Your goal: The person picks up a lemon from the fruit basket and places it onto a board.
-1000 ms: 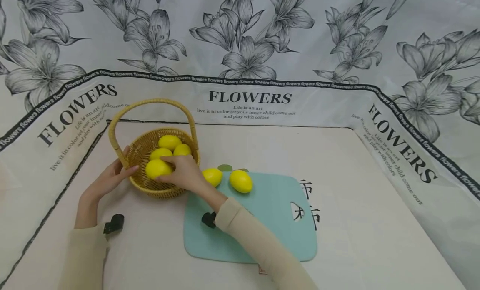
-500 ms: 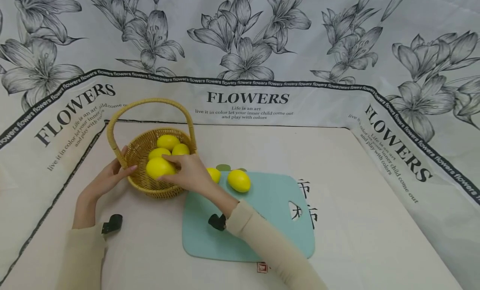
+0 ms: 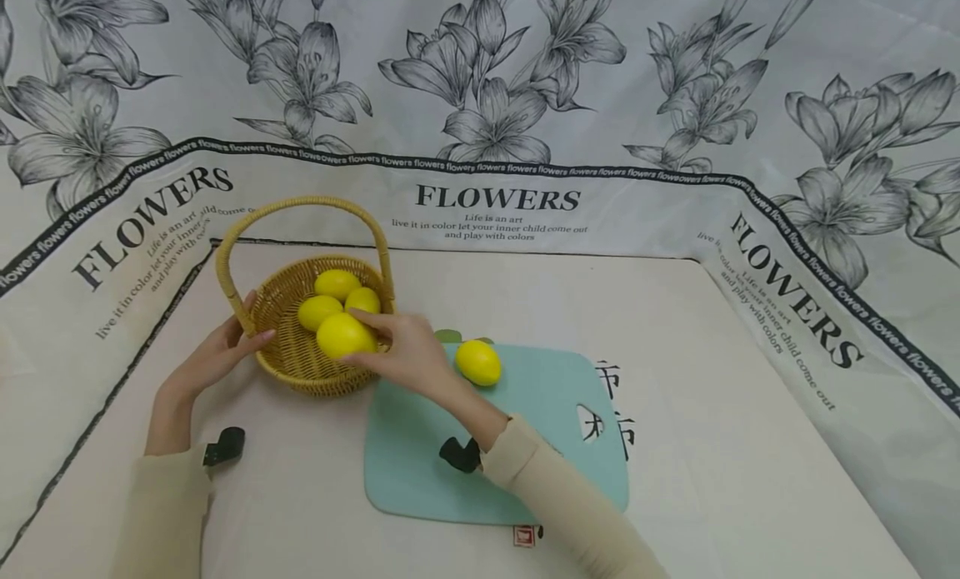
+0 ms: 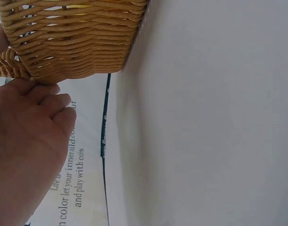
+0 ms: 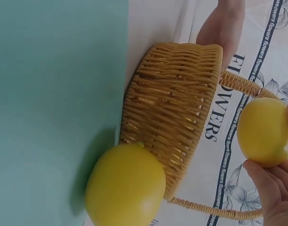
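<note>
A yellow lemon [image 3: 345, 336] is pinched between the thumb and fingers of my right hand [image 3: 411, 356], above the front right of a wicker basket [image 3: 322, 386]. In the right wrist view this lemon [image 5: 261, 132] hangs beyond the basket's rim. Three other lemons [image 3: 336, 285] lie inside the basket. My left hand [image 3: 210, 358] grips the basket's left rim near the handle base, thumb on the inside. From the left wrist view, its fingers [image 4: 54, 104] curl against the outer wicker wall [image 4: 83, 47]. Another lemon [image 3: 478, 362] rests on the board's back edge.
A light-blue cutting board [image 3: 480, 454] with a cut-out grip lies right of the basket. A lemon [image 5: 127, 188] looms close in the right wrist view. Green leaf shapes [image 3: 448, 336] show behind the board. A flower-printed cloth [image 3: 495, 196] stands at the back.
My right hand has shifted right with its lemon, from over the basket's middle toward its right rim. The lemon at the board's left corner is now hidden behind this hand. My left hand stays put.
</note>
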A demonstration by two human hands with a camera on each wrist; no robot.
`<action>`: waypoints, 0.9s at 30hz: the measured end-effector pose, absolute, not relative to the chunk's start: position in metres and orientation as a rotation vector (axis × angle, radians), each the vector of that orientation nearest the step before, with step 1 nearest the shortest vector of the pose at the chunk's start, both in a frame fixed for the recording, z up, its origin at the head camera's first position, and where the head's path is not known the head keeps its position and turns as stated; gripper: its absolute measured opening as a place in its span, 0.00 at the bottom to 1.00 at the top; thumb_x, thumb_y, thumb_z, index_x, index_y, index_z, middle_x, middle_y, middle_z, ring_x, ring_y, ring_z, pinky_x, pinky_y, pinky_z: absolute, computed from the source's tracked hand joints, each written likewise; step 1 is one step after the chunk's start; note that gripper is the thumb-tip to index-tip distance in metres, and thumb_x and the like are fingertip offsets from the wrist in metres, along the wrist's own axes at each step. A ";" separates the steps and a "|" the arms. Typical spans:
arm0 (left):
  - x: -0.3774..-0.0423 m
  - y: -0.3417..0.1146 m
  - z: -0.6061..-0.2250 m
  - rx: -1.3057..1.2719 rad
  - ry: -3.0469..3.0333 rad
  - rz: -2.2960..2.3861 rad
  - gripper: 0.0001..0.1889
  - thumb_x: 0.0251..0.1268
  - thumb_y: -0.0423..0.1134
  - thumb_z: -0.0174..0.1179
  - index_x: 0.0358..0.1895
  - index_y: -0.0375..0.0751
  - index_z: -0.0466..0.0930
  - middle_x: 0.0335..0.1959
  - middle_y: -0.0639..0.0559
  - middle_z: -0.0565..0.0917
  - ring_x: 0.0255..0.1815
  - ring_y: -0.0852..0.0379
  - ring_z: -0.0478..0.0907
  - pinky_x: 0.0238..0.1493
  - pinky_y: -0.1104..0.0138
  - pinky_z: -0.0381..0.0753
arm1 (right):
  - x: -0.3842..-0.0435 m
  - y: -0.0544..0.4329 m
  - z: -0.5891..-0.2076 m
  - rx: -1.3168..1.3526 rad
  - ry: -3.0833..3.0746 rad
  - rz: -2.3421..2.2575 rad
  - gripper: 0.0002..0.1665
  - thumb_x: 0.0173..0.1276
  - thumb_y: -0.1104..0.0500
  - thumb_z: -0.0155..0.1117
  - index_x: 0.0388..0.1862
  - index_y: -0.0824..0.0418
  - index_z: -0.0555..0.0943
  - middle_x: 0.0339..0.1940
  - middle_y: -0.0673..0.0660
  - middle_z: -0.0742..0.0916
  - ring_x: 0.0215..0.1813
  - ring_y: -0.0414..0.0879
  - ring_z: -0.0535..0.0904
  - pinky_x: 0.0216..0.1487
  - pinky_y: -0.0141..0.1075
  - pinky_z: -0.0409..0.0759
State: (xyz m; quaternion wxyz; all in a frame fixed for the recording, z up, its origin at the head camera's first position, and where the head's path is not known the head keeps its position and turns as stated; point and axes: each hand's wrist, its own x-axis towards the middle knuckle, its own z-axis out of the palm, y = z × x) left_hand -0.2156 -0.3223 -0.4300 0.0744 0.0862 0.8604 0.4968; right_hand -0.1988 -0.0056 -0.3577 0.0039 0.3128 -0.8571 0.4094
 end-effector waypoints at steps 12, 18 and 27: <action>-0.216 -0.322 -0.430 0.264 2.576 1.493 0.43 0.74 0.47 0.51 0.77 0.49 0.27 0.76 0.35 0.32 0.74 0.31 0.29 0.65 0.31 0.35 | -0.193 0.019 -0.366 0.971 -2.577 1.493 0.37 0.58 0.54 0.74 0.65 0.64 0.74 0.62 0.58 0.79 0.61 0.46 0.77 0.54 0.28 0.77; -0.215 -0.322 -0.429 0.255 2.581 1.480 0.43 0.74 0.47 0.51 0.77 0.50 0.27 0.76 0.34 0.33 0.74 0.30 0.30 0.65 0.31 0.37 | -0.188 0.031 -0.365 0.929 -2.580 1.497 0.36 0.59 0.55 0.73 0.65 0.64 0.74 0.62 0.57 0.79 0.61 0.46 0.76 0.54 0.28 0.76; -0.214 -0.322 -0.430 0.282 2.580 1.493 0.43 0.74 0.47 0.51 0.77 0.50 0.28 0.77 0.35 0.33 0.74 0.31 0.29 0.65 0.31 0.36 | -0.180 0.055 -0.367 0.875 -2.556 1.475 0.36 0.57 0.56 0.75 0.63 0.65 0.76 0.60 0.58 0.81 0.60 0.46 0.78 0.52 0.28 0.77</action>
